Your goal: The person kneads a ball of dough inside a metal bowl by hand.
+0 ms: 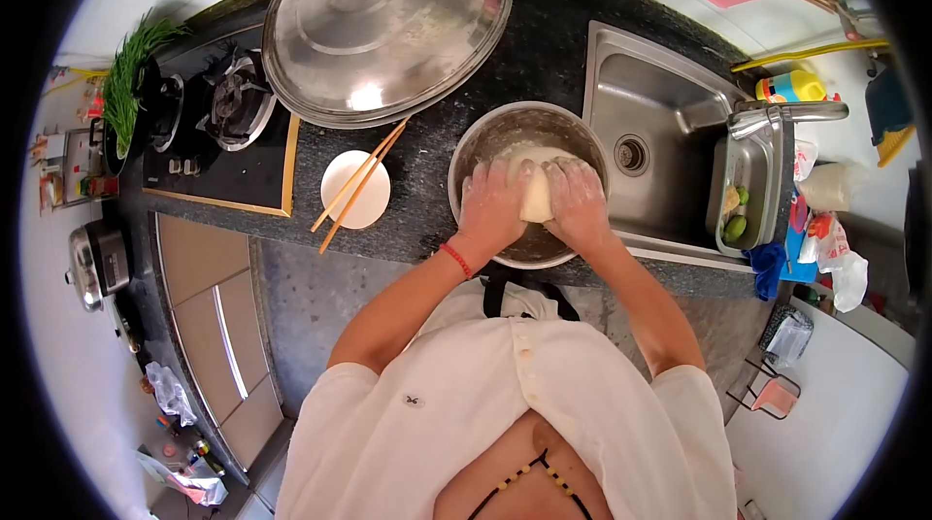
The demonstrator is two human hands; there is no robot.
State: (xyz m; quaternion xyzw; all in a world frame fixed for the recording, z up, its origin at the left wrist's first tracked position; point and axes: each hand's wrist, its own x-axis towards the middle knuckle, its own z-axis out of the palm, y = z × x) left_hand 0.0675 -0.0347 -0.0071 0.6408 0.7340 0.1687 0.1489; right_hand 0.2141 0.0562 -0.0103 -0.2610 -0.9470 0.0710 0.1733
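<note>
A pale lump of dough (535, 198) sits in a metal bowl (468, 143) on the dark counter. Floury and with a red bracelet at the wrist, my left hand (490, 201) is closed over the dough's left side. My right hand (575, 194), also dusted with flour, grips it from the right. Both sets of fingers curl over the far side, and the dough shows between them. Left of the bowl stands a white bowl (342, 180) with a pair of chopsticks (361, 188) laid across its top.
A large metal lid (388, 25) lies behind the bowls. To the right is a steel sink (660, 102) with a narrow tray (752, 156) holding green produce. A gas stove (228, 117) is on the left, with a pan of long green vegetables (126, 83) beside it.
</note>
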